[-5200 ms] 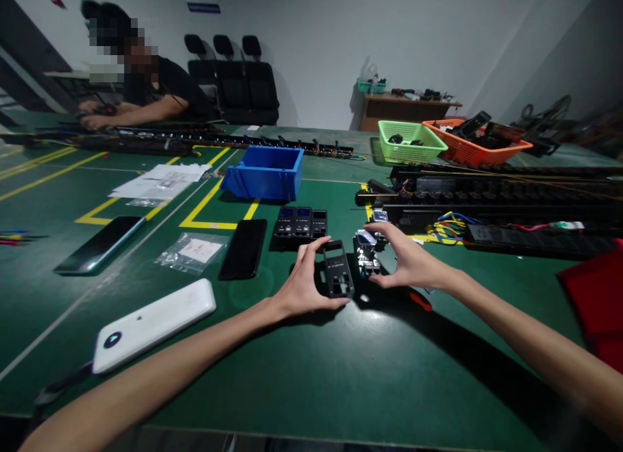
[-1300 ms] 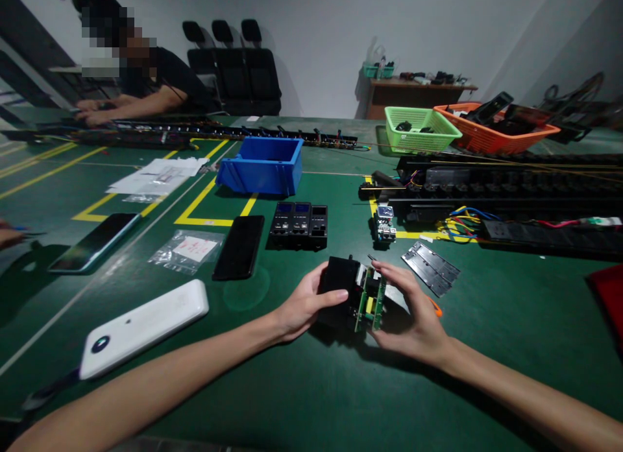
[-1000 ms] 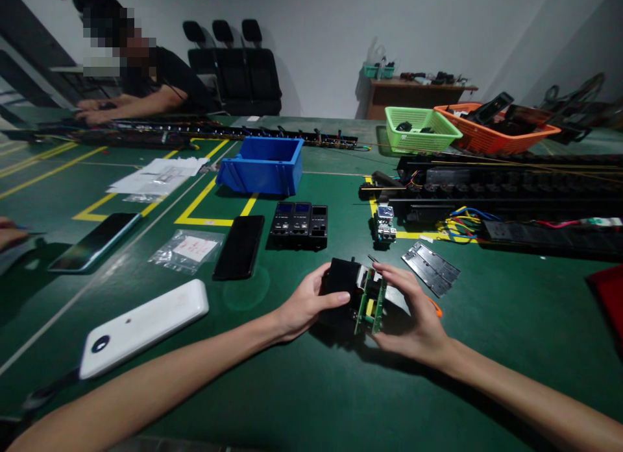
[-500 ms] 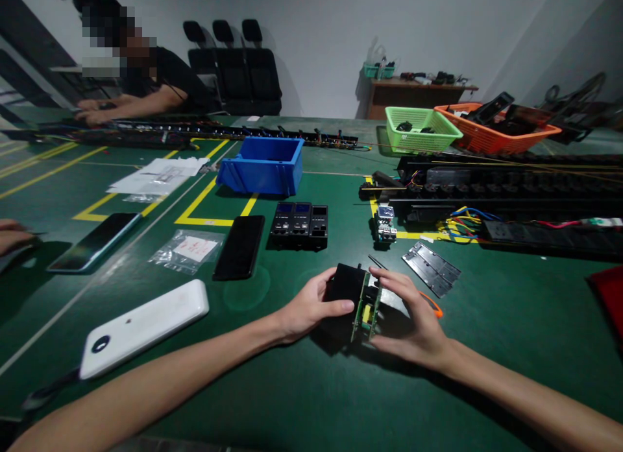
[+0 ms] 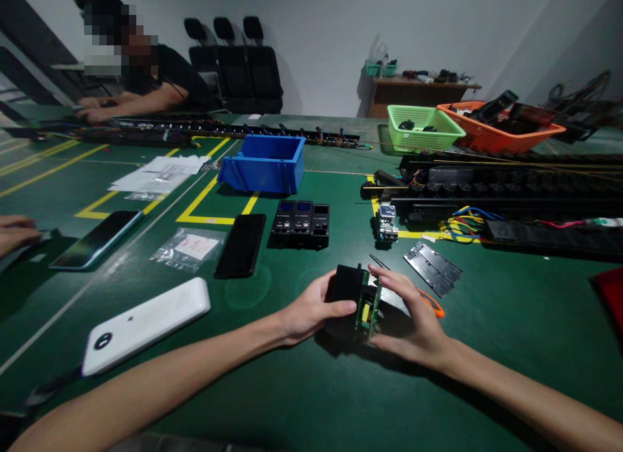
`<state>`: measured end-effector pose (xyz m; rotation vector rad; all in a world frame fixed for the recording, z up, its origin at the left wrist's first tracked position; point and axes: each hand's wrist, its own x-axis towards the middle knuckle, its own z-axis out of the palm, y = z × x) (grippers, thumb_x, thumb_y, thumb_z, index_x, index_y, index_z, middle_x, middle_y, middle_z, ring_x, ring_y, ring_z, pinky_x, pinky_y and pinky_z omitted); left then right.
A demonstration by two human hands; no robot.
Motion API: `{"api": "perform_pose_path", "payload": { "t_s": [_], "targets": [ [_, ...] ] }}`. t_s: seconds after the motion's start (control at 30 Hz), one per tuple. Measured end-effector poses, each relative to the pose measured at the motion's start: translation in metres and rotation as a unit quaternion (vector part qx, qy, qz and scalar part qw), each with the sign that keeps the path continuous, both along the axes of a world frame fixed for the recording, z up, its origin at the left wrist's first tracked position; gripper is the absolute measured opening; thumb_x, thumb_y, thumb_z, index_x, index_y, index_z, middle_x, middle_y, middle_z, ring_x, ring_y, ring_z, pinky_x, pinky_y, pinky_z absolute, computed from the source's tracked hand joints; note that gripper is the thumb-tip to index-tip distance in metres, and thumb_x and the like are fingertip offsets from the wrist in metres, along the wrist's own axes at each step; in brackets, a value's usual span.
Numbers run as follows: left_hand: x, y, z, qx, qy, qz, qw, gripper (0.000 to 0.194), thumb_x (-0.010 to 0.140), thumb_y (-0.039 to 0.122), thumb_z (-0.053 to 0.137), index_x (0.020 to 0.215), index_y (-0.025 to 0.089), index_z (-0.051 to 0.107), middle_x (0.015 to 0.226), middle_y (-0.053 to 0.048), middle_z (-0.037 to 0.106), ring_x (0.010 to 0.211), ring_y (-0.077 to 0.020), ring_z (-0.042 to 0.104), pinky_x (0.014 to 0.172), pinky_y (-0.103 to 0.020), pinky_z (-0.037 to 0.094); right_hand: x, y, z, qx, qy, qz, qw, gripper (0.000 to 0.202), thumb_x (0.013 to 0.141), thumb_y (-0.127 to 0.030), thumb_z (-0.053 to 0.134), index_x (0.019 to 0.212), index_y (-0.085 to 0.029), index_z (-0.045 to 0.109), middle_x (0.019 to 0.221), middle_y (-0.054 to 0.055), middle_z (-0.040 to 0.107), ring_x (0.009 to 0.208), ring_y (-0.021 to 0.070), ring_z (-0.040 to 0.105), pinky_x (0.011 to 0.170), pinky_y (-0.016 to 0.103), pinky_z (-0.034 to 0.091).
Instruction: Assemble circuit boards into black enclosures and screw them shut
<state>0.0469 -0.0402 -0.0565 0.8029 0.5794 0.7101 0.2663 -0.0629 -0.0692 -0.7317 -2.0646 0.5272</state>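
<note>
My left hand (image 5: 311, 310) grips a black housing (image 5: 344, 290) from its left side, thumb across the front face. Green circuit boards (image 5: 366, 312) with a yellow part between them stand at the housing's right edge. The fingers and thumb of my right hand (image 5: 413, 322) hold the outer board by its top and bottom edges. Behind my right hand lie an orange-handled tool (image 5: 432, 303) and a thin black tool (image 5: 379, 262). A flat black panel (image 5: 432, 268) rests farther right. Beyond my hands are a black three-part module (image 5: 300, 225) and a small board assembly (image 5: 387, 224).
A blue bin (image 5: 263, 165), dark phone (image 5: 240, 246), plastic bag (image 5: 189, 249), white device (image 5: 146, 325) and another phone (image 5: 97, 240) occupy the left. Black rails with wires (image 5: 467, 212) are at right, near green (image 5: 424, 134) and orange baskets (image 5: 501, 134). A person (image 5: 165, 82) sits across; another hand (image 5: 17, 235) is far left.
The boards sit slightly closer to the black housing, with my hands in nearly the same places. The other hand at far left has shifted a little. The whole view has moved slightly.
</note>
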Motion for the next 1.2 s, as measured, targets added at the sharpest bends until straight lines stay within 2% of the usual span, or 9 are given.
{"api": "perform_pose_path", "payload": {
  "t_s": [0.5,0.7,0.93,1.2],
  "targets": [
    [-0.0004,-0.0012,-0.0055,0.018,-0.006,-0.032,0.999,0.056,0.073,0.019,0.079,0.123,0.015,0.054,0.115,-0.01,0.063,0.103,-0.0197,0.061,0.093,-0.033,0.047,-0.0011,-0.0017,0.0015,0.016,-0.017,0.011,1.0,0.1,0.068,-0.025,0.084,0.149,-0.025,0.025,0.147,0.014,0.041,0.132,0.034,0.043,0.105,0.053,0.042],
    [0.0005,-0.0006,-0.0051,0.022,0.002,-0.044,0.999,0.055,0.073,0.02,0.079,0.122,0.016,0.055,0.113,-0.009,0.063,0.102,-0.0194,0.061,0.093,-0.034,0.046,-0.0024,-0.0024,0.0028,0.029,-0.032,-0.017,0.999,0.103,0.066,-0.031,0.085,0.15,-0.024,0.025,0.147,0.013,0.043,0.132,0.0347,0.04,0.106,0.055,0.042],
    [0.0002,-0.0014,-0.0051,0.021,0.002,-0.043,0.999,0.056,0.073,0.02,0.079,0.123,0.017,0.055,0.112,-0.009,0.064,0.102,-0.0201,0.062,0.091,-0.032,0.047,-0.0037,-0.0025,0.0028,0.032,-0.032,-0.017,0.999,0.101,0.068,-0.029,0.084,0.149,-0.022,0.025,0.146,0.015,0.044,0.13,0.0335,0.043,0.104,0.052,0.044],
    [0.0019,-0.0021,-0.001,-0.01,-0.022,-0.03,0.999,0.055,0.072,0.018,0.079,0.122,0.017,0.056,0.113,-0.01,0.065,0.102,-0.0201,0.063,0.093,-0.033,0.046,-0.0032,0.0015,0.0035,0.049,-0.071,-0.038,0.996,0.103,0.065,-0.042,0.085,0.147,-0.021,0.027,0.142,0.018,0.044,0.129,0.0344,0.045,0.103,0.052,0.043]
  ]
}}
